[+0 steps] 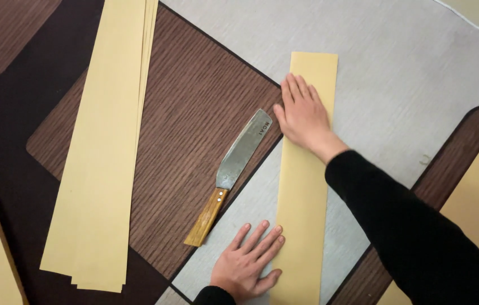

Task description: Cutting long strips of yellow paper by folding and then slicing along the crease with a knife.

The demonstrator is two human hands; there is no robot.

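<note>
pale yellow paper lies under both of your hands: a long narrow paper strip [305, 186] running from near the bottom edge of the view up across the grey part of the floor mat [397, 73]. your right hand [302, 116] reaches in from the right, black sleeve [409, 226] stretched across the mat, and presses flat on the upper part of the strip, palm down, fingers together and pointing away from you. it grips nothing; it is spread and pressing. your left hand [248, 262] rests flat at the lower left, fingers splayed and angled up to the right, with the fingertips touching the strip's left edge and the palm on the grey mat beside it. it too is flat and unclenched, holding nothing.

just left of the strip, between it and the brown wood-grain patch of the mat, a knife [229, 178] lies slantwise: broad steel blade up toward your right hand, wooden handle down near your left hand, touching neither. well apart on the left lies a stack of strips [103, 147] of the same yellow paper, long and slightly fanned. more yellow sheet shows at the far right edge and the lower left corner.
</note>
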